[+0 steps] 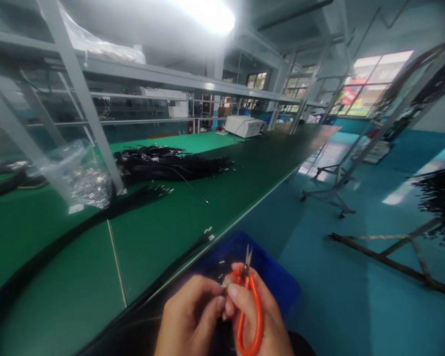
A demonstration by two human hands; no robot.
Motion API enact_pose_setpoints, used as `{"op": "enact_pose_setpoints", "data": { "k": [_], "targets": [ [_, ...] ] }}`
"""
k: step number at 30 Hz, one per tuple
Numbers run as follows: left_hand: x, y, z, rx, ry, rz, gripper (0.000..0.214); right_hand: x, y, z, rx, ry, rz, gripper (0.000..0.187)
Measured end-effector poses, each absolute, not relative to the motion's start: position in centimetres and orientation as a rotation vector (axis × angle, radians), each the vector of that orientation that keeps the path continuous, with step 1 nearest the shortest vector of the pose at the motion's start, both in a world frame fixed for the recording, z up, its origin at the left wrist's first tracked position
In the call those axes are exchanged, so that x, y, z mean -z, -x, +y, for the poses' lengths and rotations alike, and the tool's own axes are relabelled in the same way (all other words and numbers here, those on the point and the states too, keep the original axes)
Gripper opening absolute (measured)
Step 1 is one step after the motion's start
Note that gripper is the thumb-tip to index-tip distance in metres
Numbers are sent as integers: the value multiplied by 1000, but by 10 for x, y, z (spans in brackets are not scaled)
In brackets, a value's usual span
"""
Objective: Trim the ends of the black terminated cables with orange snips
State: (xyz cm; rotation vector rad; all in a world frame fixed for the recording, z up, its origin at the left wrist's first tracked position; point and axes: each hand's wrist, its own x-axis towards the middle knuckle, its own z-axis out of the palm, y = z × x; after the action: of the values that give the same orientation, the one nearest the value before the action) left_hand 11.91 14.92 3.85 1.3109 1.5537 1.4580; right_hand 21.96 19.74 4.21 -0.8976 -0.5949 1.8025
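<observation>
My right hand (261,321) grips orange thread snips (249,301), whose short metal blades point up and away. My left hand (191,316) is closed beside it, thumb and fingers pinching something small and pale at the snips' base; black cords (178,267) run from the bench edge toward it. Both hands hover over a blue bin (278,277) below the bench edge.
A long green workbench (152,232) stretches ahead with a pile of black cords (163,163), a clear bag of small metal parts (81,180), a grey frame post (85,99) and a white box (244,126). Metal racks (356,163) stand on the blue floor to the right.
</observation>
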Motion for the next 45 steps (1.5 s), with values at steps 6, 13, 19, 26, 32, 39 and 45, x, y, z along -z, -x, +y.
{"op": "enact_pose_setpoints", "data": {
  "k": [6, 13, 19, 26, 32, 39, 45],
  "targets": [
    [-33, -123, 153, -1463, -1297, 1579, 15, -45, -224, 200, -1789, 910, -664, 35],
    [-30, -124, 152, -1426, -1337, 1565, 19, -57, -224, 203, -1731, 882, -794, 34],
    [-34, -123, 151, -1465, -1247, 1516, 19, -47, -226, 202, -1753, 890, -765, 33],
    [-39, -121, 152, -1505, -1138, 1488, 17, -53, -233, 201, -1431, 1015, -966, 33],
    [-37, -120, 152, -1427, -1205, 1480, 18, -54, -227, 201, -1259, 977, -1268, 22],
    [-35, -121, 154, -1481, -1166, 1429, 14, -43, -226, 199, -924, 1058, -1412, 18],
    [-37, -118, 155, -1533, -1046, 1371, 12, -39, -233, 201, -851, 992, -1461, 24]
  ]
}}
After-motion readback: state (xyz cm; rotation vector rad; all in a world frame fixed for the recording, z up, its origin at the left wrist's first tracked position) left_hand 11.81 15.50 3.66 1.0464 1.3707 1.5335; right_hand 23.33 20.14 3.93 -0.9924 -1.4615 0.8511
